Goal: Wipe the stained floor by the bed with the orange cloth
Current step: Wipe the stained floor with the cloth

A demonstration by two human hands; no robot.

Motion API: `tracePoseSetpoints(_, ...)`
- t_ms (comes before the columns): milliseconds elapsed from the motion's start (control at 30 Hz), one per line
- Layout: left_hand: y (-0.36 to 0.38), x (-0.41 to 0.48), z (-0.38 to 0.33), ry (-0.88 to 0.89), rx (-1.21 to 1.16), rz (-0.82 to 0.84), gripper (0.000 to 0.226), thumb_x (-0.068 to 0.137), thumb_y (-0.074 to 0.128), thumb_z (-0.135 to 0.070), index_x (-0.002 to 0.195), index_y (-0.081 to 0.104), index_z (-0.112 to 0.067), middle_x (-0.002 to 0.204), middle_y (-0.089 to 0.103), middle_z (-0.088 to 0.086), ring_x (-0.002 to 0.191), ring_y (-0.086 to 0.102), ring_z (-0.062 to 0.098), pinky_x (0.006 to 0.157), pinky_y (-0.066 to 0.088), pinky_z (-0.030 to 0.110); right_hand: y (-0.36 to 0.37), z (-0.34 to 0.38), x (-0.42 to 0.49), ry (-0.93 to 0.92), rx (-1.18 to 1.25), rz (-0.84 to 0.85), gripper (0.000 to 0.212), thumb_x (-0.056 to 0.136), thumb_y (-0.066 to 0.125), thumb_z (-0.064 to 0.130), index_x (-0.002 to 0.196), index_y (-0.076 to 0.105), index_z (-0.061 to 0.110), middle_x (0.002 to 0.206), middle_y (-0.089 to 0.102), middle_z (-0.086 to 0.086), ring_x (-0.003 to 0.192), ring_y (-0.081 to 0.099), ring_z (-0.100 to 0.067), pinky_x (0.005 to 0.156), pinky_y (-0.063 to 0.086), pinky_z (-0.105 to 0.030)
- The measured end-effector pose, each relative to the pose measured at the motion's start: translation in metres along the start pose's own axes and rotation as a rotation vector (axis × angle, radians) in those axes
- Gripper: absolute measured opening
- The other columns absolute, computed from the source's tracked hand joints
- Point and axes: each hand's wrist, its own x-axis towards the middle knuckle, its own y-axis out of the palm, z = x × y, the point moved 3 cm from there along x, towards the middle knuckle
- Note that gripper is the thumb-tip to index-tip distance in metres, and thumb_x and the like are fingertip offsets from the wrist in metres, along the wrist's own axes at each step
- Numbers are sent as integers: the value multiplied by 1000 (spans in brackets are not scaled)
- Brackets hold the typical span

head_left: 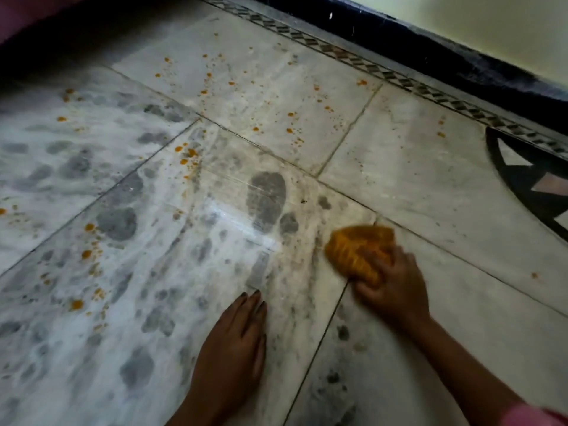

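right hand (395,289) grips the bunched orange cloth (358,252), pressing it on the floor (415,186) at a tile joint, both motion-blurred; left hand (236,339) lies flat on the tile just left of it, fingers straight and together, holding nothing; grey footprint smudges (266,196) beyond the left hand; orange spots (190,153) scattered further out and left; patterned border strip (362,61) and dark skirting (445,44) at the far wall
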Motion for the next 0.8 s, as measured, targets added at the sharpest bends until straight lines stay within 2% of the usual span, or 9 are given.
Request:
tracePoseSetpoints(100,-4,4,1,15,26,28,64,98,13,-36,112,68,-7,122,63,10,112,58,27,91,49,35,6,-1,67,285,-41,-26,67,69,56,61,132,48,38,137,38,-17,115,40,-38,93,39,-46)
tracePoseSetpoints(200,-18,11,5,133,94,57,46,90,32,-29,105,71,-8,114,67,10,98,65,25,80,53,32,20,39,112,338,-8,68,67,76,58,58,138,39,39,147,25,-17,129,26,-41,103,30,-50)
tracePoseSetpoints(300,-59,23,34,332,234,180,42,78,41,-35,98,72,-14,102,70,3,82,68,19,67,55,23,35,92,102,94,2,154,70,73,56,60,137,40,39,144,26,-15,126,29,-40,99,34,-47)
tracePoseSetpoints(367,-98,30,55,453,439,310,44,79,40,-42,104,70,-22,101,69,-4,83,67,14,66,54,21,39,122,77,-127,-15,278,79,62,40,69,136,41,41,142,31,-14,121,34,-38,95,38,-45)
tracePoseSetpoints(400,-127,31,67,466,561,418,44,85,39,-42,115,65,-23,110,66,-4,93,64,15,75,53,23,36,142,74,-248,-26,367,82,60,35,71,136,40,42,140,34,-13,120,37,-37,93,40,-43)
tracePoseSetpoints(500,-181,44,95,366,822,725,51,96,36,-44,144,31,-24,141,41,0,126,41,22,99,34,28,2,165,88,-426,-24,603,57,76,54,58,130,50,38,121,55,-5,112,53,-30,87,46,-35)
tracePoseSetpoints(600,-225,39,121,360,948,590,52,97,29,-49,144,27,-28,142,38,-5,126,39,18,102,33,29,-54,203,115,-538,-37,609,50,82,55,53,124,55,28,93,56,-2,101,58,-26,79,43,-29)
tracePoseSetpoints(700,-245,-1,152,444,656,190,58,95,14,-56,129,53,-29,119,61,-10,99,61,11,81,52,25,-71,237,119,-619,-1,751,52,87,57,49,127,50,16,111,57,-3,106,53,-19,90,40,-29)
tracePoseSetpoints(800,-233,-61,193,382,535,162,62,93,16,-57,109,67,-27,94,69,-8,73,66,12,59,54,21,-39,253,107,-574,-65,849,73,83,55,58,141,35,19,128,52,-11,121,46,-24,99,37,-35)
